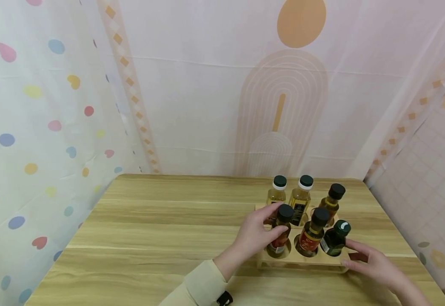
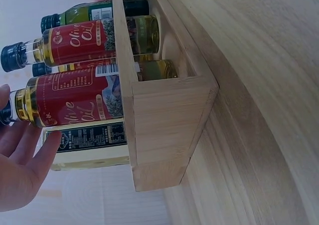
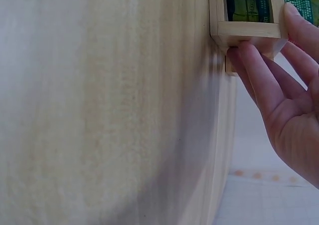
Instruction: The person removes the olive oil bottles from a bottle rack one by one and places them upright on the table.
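A wooden bottle rack (image 1: 303,264) stands on the right half of the table with bottles in two rows. My left hand (image 1: 254,229) holds the olive oil bottle (image 2: 75,98) at the front left, thumb and fingers about its neck below the black cap. That bottle has a red label, and its base is inside the rack. At the rack's right end my right hand (image 1: 372,264) grips the corner, the thumb on the top edge and the fingers (image 3: 261,78) against the end panel. Near it sits a dark green bottle (image 1: 334,242).
Another red-labelled olive oil bottle (image 1: 309,238) is in the front row's middle hole. Behind stand two pale oil bottles, one of them at the middle (image 1: 300,202), and a black-capped bottle (image 1: 331,202). Wood-grain tabletop (image 1: 161,229) extends left; patterned curtains (image 1: 192,106) enclose the table.
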`<state>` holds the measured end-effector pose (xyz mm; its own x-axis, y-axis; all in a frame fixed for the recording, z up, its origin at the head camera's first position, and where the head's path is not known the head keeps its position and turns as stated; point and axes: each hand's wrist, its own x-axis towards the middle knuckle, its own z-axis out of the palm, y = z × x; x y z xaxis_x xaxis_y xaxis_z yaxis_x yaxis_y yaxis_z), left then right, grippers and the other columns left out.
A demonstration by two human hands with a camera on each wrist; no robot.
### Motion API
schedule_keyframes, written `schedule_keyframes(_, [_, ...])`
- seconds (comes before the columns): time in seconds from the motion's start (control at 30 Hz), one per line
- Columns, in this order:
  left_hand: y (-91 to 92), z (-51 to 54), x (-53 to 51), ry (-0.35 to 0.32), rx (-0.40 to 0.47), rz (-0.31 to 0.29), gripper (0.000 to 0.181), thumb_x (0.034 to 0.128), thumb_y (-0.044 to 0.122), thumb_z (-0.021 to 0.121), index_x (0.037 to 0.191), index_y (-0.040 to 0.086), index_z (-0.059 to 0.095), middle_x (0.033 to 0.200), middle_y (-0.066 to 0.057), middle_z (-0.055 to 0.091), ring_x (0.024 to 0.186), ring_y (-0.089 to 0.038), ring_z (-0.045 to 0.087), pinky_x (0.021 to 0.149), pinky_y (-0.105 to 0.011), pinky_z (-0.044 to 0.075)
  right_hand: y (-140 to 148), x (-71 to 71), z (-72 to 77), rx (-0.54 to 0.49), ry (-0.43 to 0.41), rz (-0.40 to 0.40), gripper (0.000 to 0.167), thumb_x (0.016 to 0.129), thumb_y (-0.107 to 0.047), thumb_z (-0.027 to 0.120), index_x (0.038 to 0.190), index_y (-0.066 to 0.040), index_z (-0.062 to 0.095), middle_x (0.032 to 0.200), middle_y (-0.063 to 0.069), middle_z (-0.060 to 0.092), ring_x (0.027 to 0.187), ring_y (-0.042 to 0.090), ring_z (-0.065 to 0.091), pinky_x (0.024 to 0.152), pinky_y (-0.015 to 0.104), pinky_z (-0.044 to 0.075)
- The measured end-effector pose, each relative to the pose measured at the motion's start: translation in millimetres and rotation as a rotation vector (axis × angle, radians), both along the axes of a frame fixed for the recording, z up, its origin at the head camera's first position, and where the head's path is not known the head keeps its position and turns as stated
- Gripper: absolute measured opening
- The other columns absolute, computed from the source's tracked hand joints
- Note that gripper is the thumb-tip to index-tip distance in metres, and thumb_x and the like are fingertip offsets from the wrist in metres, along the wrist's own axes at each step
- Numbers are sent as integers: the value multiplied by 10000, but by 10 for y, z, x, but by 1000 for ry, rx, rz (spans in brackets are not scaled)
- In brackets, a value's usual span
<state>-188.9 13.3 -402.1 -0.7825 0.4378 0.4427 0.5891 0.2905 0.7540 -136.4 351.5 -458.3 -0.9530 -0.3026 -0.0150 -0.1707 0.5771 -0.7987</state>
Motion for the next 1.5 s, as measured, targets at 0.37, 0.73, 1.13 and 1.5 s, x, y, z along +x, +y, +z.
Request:
schedule_keyframes(0.37, [52,20,-7,-93,85,25,509,865,102,781,1346,141,619,1131,-30,712,927,-91,654,808,-249,547,16,-6,2,11,-37,-2,639,935,-105,690,1353,254,366,1339,471,396,1006,159,663,784,191,531])
schedule_keyframes(0.73, [-37,168,-14,-157,235,11,445,867,71,770,1292,133,655,1068,-47,718,907,-144,672,799,-269,553,-6,-7,7,9,-30,8,655,929,-111,697,1352,258,359,1334,480,388,1019,304,663,782,197,535])
schedule_keyframes(1.13, [-474,425,-199,13,300,109,449,823,-32,770,1250,57,663,1096,-124,709,953,-256,693,825,-354,576,1,-11,11,22,-24,11,651,933,-117,693,1349,259,363,1332,478,393,1025,289,662,790,182,522])
schedule_keyframes(1.5, [-1051,201,-491,-54,266,337,429,834,-22,767,1245,25,651,1094,-178,697,989,-315,675,858,-437,565,15,-6,-12,11,-11,26,665,935,-138,695,1336,273,361,1319,493,388,954,-88,567,788,173,516])
